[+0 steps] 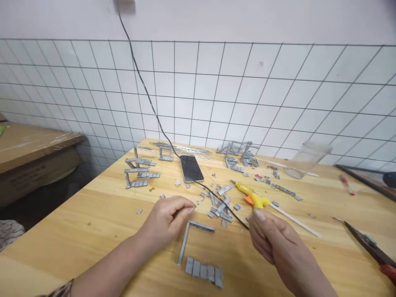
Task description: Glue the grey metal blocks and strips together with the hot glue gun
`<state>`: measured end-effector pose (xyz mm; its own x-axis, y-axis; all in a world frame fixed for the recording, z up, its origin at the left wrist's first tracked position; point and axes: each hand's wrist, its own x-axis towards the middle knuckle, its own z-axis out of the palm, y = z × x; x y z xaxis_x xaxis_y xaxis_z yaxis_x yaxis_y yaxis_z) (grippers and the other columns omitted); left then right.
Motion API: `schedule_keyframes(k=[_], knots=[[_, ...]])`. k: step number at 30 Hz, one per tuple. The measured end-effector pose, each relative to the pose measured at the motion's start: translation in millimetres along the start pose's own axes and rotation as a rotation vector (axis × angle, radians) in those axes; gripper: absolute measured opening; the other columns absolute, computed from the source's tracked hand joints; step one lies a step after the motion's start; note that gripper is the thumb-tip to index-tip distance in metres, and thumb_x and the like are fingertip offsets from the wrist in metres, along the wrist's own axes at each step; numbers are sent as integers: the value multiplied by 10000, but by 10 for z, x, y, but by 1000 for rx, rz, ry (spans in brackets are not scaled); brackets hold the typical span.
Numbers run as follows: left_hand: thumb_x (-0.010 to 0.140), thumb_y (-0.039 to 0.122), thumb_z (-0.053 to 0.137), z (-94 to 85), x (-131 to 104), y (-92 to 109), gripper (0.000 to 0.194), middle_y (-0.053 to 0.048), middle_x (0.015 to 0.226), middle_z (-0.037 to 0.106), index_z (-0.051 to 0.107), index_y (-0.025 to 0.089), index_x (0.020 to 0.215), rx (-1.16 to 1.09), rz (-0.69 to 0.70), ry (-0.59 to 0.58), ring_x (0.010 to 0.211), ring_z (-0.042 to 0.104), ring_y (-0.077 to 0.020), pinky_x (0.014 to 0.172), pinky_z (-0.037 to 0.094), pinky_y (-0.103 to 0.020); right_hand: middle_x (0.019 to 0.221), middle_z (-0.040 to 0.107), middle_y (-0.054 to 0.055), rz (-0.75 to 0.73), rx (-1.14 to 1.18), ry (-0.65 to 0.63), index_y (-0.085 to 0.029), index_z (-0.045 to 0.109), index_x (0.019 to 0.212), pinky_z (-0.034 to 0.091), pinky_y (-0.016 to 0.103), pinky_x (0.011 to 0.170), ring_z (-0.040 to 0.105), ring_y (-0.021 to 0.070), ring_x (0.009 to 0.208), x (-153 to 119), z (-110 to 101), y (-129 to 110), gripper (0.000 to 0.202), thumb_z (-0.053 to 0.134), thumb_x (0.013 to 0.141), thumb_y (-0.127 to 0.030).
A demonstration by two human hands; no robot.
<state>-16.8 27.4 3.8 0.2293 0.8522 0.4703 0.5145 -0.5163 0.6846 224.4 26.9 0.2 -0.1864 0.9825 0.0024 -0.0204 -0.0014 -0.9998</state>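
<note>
My right hand point(272, 235) is wrapped round the handle of a yellow glue gun point(252, 196), whose nozzle points up and left; a white glue stick point(297, 220) sticks out behind it. My left hand point(168, 216) has its thumb and forefinger pinched together; whatever is between the tips is too small to name. Just below those fingers lies an L-shaped grey frame point(185, 243). Nearer me is a panel of several grey slats point(203, 270) side by side. Between the hands, loose grey pieces point(221, 208) are heaped on the wooden table point(102, 222).
A phone point(192, 168) lies at mid-table with a black cable point(145, 88) crossing it. Small grey assemblies point(136, 171) stand back left, others point(239, 154) back right. Thin rods point(182, 148) lie behind. At right are a clear cup point(307, 159) and scissors point(366, 243).
</note>
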Motion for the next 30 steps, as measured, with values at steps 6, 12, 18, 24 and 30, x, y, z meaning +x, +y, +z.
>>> schedule_keyframes(k=[6,12,18,24,30], knots=[[876,166,449,37,-31,-55,218,-63,743,664,666,173,860,121,114,-2,687,605,-161,625,464,-259,412,352,-47,7,-111,48,-221,404,455,271,252,399,308,106,391,129,-149,79,542,481,843,-591],[875,155,442,28,-30,-126,220,-72,802,712,654,168,933,185,122,66,731,655,-175,662,489,-268,493,473,-24,-131,-353,192,-221,490,546,346,262,469,411,136,463,240,-296,104,432,550,807,-559],[893,178,447,-13,-33,-145,204,-57,804,729,639,186,961,247,68,172,690,670,-173,628,492,-260,634,675,25,-213,-996,178,-209,632,806,478,312,529,606,196,557,581,-400,-188,212,451,845,-312],[882,112,420,-22,-14,-186,224,-73,775,667,617,179,965,315,192,215,714,588,-195,629,462,-308,948,695,53,-187,-1381,16,-188,676,899,501,404,794,633,224,878,1281,8,-384,142,555,883,-260],[860,61,406,-36,18,-224,258,-77,766,659,605,162,988,307,264,223,699,581,-192,608,467,-296,1190,587,79,-74,-1615,-91,-180,558,1168,521,422,804,614,217,969,1874,453,-144,280,557,907,-282]])
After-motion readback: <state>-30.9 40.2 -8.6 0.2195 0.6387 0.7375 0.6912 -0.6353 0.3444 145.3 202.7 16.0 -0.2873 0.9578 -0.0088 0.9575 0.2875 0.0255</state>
